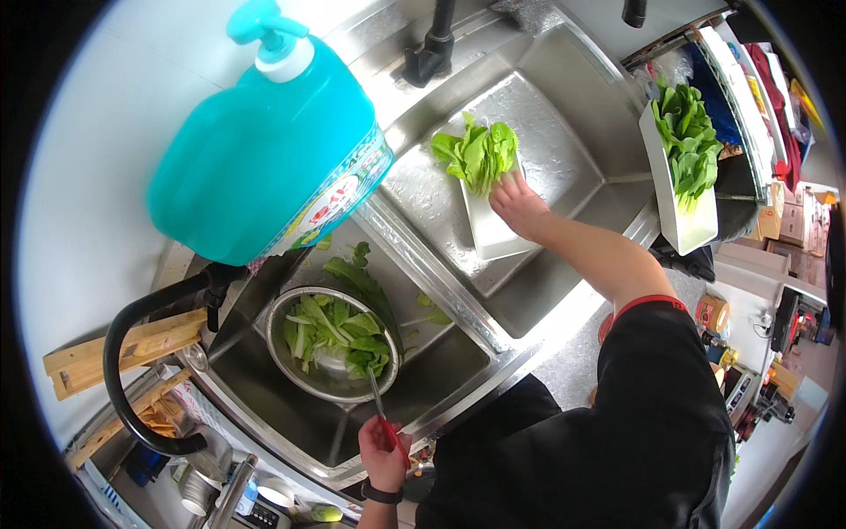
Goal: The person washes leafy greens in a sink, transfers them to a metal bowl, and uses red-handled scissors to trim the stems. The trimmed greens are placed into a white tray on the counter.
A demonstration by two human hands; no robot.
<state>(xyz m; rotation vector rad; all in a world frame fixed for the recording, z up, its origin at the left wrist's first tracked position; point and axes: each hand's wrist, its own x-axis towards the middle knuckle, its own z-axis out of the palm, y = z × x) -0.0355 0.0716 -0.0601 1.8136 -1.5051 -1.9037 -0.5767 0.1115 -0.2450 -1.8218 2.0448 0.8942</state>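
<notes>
My left hand [384,456], with a dark band at the wrist, grips the red handle of a knife [390,433]. Its narrow metal blade extends over the rim of a steel bowl [274,337], and the tip meets the leaves inside. Cut green leaves and pale stalks [330,330] partly fill this bowl, which sits in the left sink basin. In the right basin, my right hand [519,206] rests its fingers on the stem ends of a bunch of leafy greens [479,155]. The bunch lies over the far end of a white rectangular container [492,235].
A large turquoise pump bottle [264,152] stands at the back. Another white container [681,218] of leafy greens is at the right. Black faucets [436,49] and a curved black spout [112,370] rise around the basins. Loose leaves [357,278] lie beside the bowl.
</notes>
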